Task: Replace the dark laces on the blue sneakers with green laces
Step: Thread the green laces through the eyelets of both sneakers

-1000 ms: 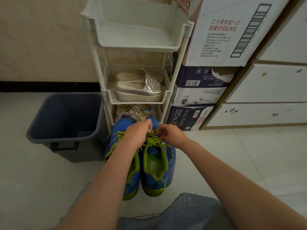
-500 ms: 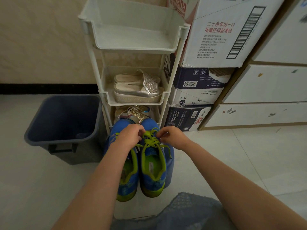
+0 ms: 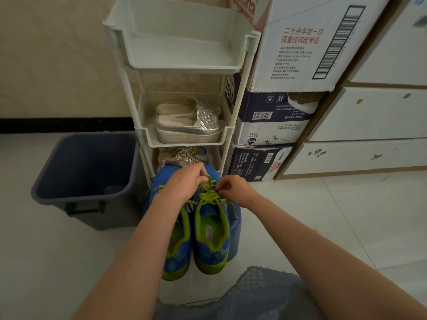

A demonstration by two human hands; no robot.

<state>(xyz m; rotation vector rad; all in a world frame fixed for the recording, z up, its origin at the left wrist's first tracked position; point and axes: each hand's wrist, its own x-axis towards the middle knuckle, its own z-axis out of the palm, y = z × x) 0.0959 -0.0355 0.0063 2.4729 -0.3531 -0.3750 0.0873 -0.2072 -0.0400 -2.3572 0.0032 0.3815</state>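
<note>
Tiled floor (image 3: 323, 227), white rack (image 3: 182, 69) at upper centre. Found blue sneakers (image 3: 212, 255) at frame centre, heels nearest, side by side for reach. Pinched green laces (image 3: 209, 195) with left grip (image 3: 184, 181) and right grip (image 3: 233, 187), both closed on them, likely for tightening.

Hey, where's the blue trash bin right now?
In the head view, the blue bin stands on the floor at the left, beside the white shoe rack and left of the blue sneakers.
</note>
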